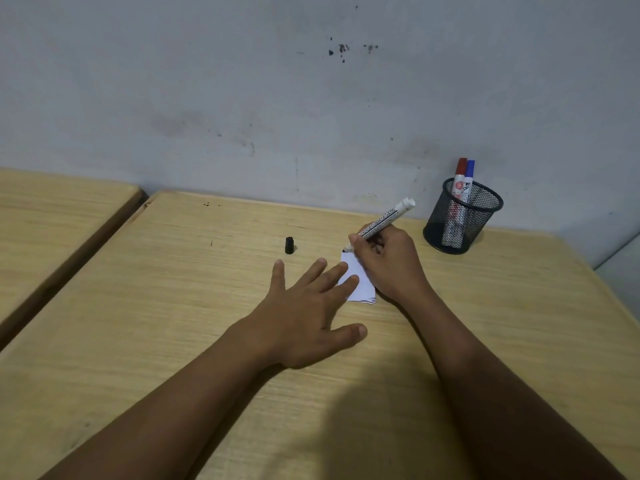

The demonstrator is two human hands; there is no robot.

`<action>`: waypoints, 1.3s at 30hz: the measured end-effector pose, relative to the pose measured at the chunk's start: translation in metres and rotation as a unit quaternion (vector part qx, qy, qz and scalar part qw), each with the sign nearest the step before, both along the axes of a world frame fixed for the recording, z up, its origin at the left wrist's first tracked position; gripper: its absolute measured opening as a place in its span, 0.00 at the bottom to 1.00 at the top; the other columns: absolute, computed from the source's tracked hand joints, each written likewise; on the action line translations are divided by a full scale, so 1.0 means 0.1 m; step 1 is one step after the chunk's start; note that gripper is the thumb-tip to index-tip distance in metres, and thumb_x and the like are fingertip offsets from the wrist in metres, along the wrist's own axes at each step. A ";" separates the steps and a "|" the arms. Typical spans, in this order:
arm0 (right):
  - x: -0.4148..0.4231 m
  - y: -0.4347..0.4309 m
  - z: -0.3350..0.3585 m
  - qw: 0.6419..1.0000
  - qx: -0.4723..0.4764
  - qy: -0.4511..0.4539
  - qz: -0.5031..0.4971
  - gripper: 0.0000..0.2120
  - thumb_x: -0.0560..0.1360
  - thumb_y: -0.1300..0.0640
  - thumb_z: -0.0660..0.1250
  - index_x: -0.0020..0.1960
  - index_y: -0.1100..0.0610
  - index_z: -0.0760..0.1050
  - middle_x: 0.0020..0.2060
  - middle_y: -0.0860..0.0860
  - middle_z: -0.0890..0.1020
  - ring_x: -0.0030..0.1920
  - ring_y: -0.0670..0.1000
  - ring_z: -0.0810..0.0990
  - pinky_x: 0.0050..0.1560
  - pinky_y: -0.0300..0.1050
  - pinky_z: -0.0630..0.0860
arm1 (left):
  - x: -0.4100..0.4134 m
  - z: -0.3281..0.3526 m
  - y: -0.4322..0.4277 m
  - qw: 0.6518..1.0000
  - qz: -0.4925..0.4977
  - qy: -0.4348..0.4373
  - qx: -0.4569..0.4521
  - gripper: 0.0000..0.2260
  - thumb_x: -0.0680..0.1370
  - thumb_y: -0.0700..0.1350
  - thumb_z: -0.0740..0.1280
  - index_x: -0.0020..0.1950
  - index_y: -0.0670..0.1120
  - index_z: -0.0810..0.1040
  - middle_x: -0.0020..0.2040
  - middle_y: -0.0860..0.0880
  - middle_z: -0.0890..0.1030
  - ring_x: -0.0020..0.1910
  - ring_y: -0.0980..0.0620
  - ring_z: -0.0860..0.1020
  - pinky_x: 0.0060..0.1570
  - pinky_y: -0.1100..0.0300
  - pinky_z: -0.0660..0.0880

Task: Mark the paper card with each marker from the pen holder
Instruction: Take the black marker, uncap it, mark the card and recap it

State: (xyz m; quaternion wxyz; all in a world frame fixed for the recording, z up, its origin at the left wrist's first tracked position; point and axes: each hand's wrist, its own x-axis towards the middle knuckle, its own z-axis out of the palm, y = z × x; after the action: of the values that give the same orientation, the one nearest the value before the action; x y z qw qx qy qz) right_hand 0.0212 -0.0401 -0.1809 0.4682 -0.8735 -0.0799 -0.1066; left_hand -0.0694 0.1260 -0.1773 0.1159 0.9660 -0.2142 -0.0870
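A small white paper card [360, 284] lies on the wooden table [207, 306]. My right hand [391, 261] grips an uncapped white marker [384, 223], its black tip touching the card's far corner. My left hand [308, 306] lies flat with spread fingers, two fingertips resting on the card's left edge. The marker's black cap [289, 245] stands on the table, left of the card. A black mesh pen holder [460, 216] at the back right holds a red-capped marker [459, 188] and a blue-capped marker [469, 178].
A grey stained wall [311, 98] rises right behind the table. A second wooden table [52, 216] stands to the left, across a narrow gap. The table's right edge runs diagonally past the pen holder.
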 end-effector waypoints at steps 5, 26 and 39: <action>0.01 -0.02 0.01 1.000 -0.008 0.009 0.011 0.09 0.80 0.53 0.67 0.49 0.58 0.81 0.39 0.48 0.83 0.39 0.43 0.81 0.38 0.34 0.71 | 0.00 0.02 -0.01 1.000 0.002 -0.001 -0.001 0.34 0.78 0.70 0.49 0.81 0.57 0.46 0.82 0.55 0.42 0.80 0.54 0.37 0.72 0.31 0.35; -0.02 -0.04 -0.01 0.999 -0.020 -0.016 0.026 0.09 0.80 0.52 0.67 0.47 0.57 0.81 0.36 0.47 0.81 0.35 0.41 0.79 0.33 0.28 0.71 | -0.02 0.01 0.00 1.000 0.000 -0.015 -0.004 0.33 0.79 0.69 0.48 0.81 0.57 0.47 0.82 0.54 0.44 0.80 0.53 0.39 0.72 0.31 0.36; -0.05 -0.06 0.02 0.999 0.017 -0.008 0.043 0.07 0.79 0.55 0.68 0.46 0.57 0.80 0.36 0.45 0.82 0.37 0.36 0.81 0.36 0.28 0.73 | 0.00 -0.01 0.01 1.000 -0.001 -0.027 -0.007 0.32 0.79 0.68 0.48 0.81 0.56 0.49 0.82 0.53 0.47 0.80 0.53 0.41 0.73 0.31 0.38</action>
State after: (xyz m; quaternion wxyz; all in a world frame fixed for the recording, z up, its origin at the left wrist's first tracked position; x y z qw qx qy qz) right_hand 0.0158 -0.0458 -0.1789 0.4868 -0.8601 -0.1196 -0.0944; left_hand -0.0697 0.1265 -0.1781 0.1164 0.9670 -0.2188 -0.0597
